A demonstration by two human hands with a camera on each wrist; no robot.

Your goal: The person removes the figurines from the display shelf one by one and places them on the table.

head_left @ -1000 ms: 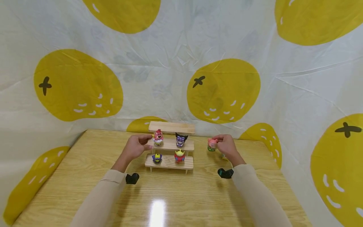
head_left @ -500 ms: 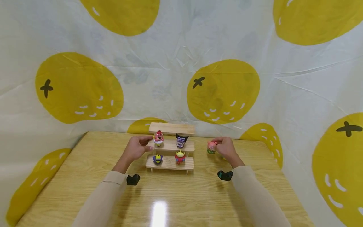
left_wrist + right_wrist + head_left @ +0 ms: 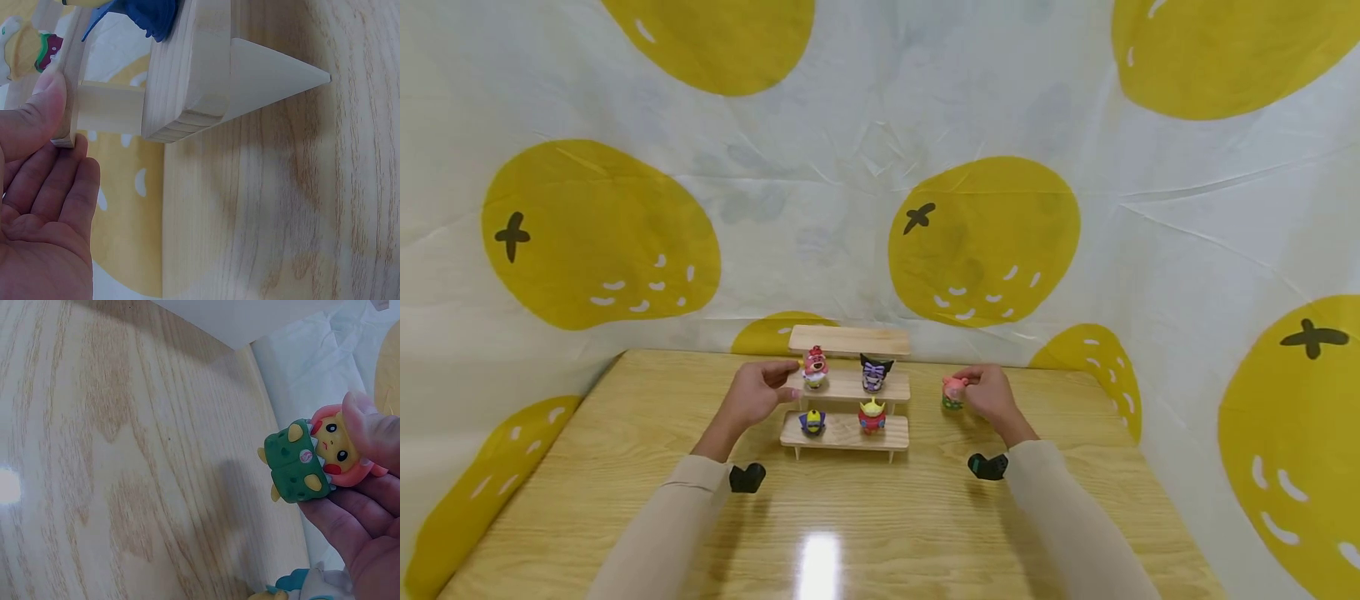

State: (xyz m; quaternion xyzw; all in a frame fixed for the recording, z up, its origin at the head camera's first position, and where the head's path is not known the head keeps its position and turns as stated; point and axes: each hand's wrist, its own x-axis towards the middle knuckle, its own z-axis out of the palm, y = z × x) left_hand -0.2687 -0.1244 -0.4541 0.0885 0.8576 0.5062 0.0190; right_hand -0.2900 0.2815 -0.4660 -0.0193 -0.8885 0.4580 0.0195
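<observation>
My right hand [image 3: 992, 395] pinches a small figurine [image 3: 954, 393] with a pink hood, a yellow face and a green spotted lower body. In the right wrist view this pink-hooded figurine [image 3: 312, 456] sits between thumb and fingers, apparently just above the table. My left hand [image 3: 754, 394] holds the left end of the middle tier of a wooden display stand [image 3: 842, 433], thumb above and fingers below in the left wrist view. On that tier stand a pink bear figurine [image 3: 815, 368] and a purple, black-eared figurine [image 3: 875, 374].
The lower tier carries a yellow-and-blue figurine [image 3: 812, 422] and a red figurine with a yellow head [image 3: 872, 417]. A bare top tier [image 3: 850, 339] is at the back. Another white-and-teal figurine [image 3: 319, 584] lies under the right hand. A patterned cloth [image 3: 805, 233] hangs behind the table.
The right hand has shifted slightly left with the pink-hooded figurine, and the figurine beneath it is now hidden in the head view. The left hand stays at the stand.
</observation>
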